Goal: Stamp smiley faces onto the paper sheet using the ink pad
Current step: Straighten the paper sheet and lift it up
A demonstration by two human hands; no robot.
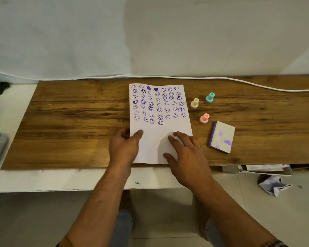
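Fingers of the left hand (123, 146) curl around the left edge of the paper sheet (160, 125) near its lower corner, thumb on top of the sheet and the other fingers at or under the edge, so the hand pinches the paper lightly. Across from it, at about three o'clock, the right hand (185, 152) lies flat and spread on the sheet's lower right part, palm down, fingers loosely splayed, holding nothing but pressing on the paper. The sheet lies upright on the wooden board (70, 122), its upper two thirds filled with rows of purple smiley prints and two solid purple hearts near the top edge; the lower third is blank. At two o'clock from the hands stand three small stamps, apart from the paper: a yellow stamp (194, 103) nearest the sheet, a teal stamp (210, 97) just beyond it, and a pink stamp (204, 118) closer in. At three o'clock, beside the pink stamp, rests the ink pad (222, 137), a closed white case smeared with purple. A white cable (239, 81) runs along the board's far edge.
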